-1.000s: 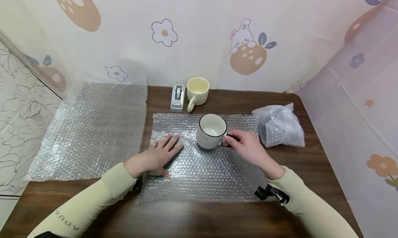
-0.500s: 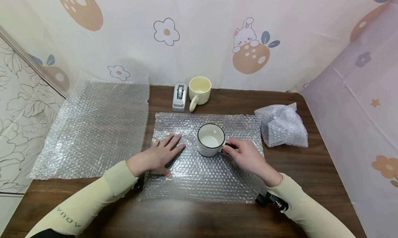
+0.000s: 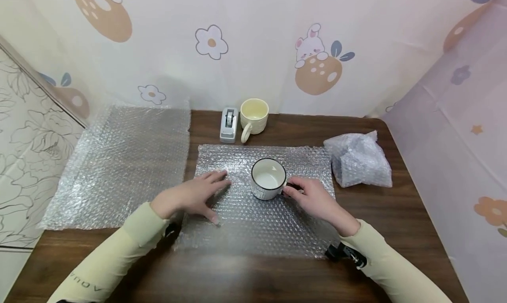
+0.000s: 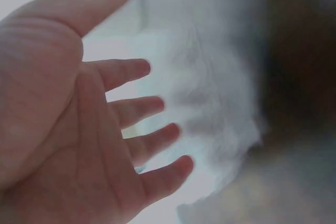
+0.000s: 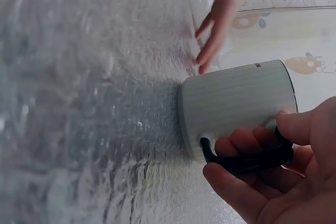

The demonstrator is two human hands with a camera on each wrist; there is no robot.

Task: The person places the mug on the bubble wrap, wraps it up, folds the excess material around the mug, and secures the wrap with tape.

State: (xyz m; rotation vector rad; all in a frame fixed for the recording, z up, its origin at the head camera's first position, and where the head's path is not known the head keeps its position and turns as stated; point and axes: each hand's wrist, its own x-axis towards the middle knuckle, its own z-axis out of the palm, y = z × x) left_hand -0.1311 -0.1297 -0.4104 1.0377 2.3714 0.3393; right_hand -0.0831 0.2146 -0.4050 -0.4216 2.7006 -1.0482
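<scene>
A white mug (image 3: 264,188) with a black rim stands upright on a sheet of bubble wrap (image 3: 253,237). My right hand (image 3: 317,202) holds it by its black handle (image 5: 247,162), fingers curled through and around it in the right wrist view. To the left of the mug, my left hand (image 3: 194,195) is over the left side of the same sheet, its fingers spread and straight. Nothing lies in its palm in the left wrist view, where the background is blurred. Whether its fingertips touch the sheet I cannot tell.
A second bubble wrap sheet (image 3: 134,162) covers the table's left side. Behind the mug stand a grey tape dispenser (image 3: 229,126) and a yellow mug (image 3: 255,118). A bubble-wrapped bundle (image 3: 360,160) lies at the right. Patterned curtain (image 3: 253,43) hangs along the table's back edge.
The white mug, tilted and a little farther back a second ago, has come down upright on the sheet, held in my right hand. My left hand, pressed flat before, has lifted and shifted slightly left.
</scene>
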